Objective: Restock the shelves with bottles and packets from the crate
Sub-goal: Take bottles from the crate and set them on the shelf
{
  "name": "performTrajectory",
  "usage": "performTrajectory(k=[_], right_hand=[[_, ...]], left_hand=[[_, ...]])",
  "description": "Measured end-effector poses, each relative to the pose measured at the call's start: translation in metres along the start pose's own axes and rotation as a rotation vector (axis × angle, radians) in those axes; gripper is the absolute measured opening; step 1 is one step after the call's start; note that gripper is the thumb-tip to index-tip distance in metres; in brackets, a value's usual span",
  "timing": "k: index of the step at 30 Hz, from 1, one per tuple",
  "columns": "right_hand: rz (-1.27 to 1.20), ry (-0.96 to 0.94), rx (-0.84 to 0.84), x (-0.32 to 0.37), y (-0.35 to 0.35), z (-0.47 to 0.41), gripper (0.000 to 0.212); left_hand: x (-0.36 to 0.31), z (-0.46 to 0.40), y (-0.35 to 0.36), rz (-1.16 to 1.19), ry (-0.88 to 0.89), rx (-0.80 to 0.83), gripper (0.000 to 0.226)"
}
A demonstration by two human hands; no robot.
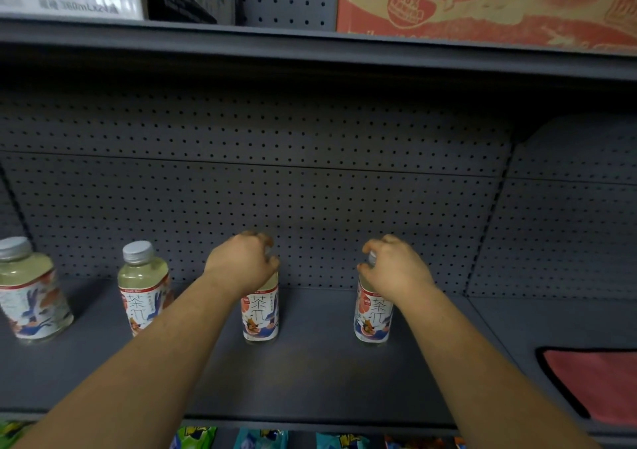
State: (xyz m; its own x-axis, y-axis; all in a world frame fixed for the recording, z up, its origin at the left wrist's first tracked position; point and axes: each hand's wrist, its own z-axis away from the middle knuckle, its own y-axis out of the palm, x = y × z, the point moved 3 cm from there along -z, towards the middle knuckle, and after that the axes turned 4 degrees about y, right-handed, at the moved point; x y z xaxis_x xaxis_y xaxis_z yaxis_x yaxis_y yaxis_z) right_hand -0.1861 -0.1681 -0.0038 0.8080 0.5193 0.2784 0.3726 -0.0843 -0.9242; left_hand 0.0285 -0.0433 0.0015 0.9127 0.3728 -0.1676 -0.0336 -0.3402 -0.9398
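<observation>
Four tea bottles stand upright in a row on the grey shelf (310, 372), in front of its pegboard back. The left hand (243, 260) curls its fingers over the cap of the third bottle (260, 314). The right hand (393, 264) grips the cap of the fourth bottle (374, 317), at the right. Two more bottles (143, 290) (29, 297) stand free at the left. A red cloth (596, 383) lies at the near right. Packets (262, 438) show on the shelf below, cardboard boxes (482, 3) above.

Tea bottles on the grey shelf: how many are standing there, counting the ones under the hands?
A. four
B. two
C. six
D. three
A: two bottles stand free at left, one is under the left hand, one under the right hand.
</observation>
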Motion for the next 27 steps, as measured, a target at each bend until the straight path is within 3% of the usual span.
performTrajectory(k=[27], right_hand=[[-0.166,0.007,-0.039,0.010,-0.016,0.004,0.031]], left_hand=[[0.004,0.007,-0.013,0.095,0.036,-0.003,0.037]])
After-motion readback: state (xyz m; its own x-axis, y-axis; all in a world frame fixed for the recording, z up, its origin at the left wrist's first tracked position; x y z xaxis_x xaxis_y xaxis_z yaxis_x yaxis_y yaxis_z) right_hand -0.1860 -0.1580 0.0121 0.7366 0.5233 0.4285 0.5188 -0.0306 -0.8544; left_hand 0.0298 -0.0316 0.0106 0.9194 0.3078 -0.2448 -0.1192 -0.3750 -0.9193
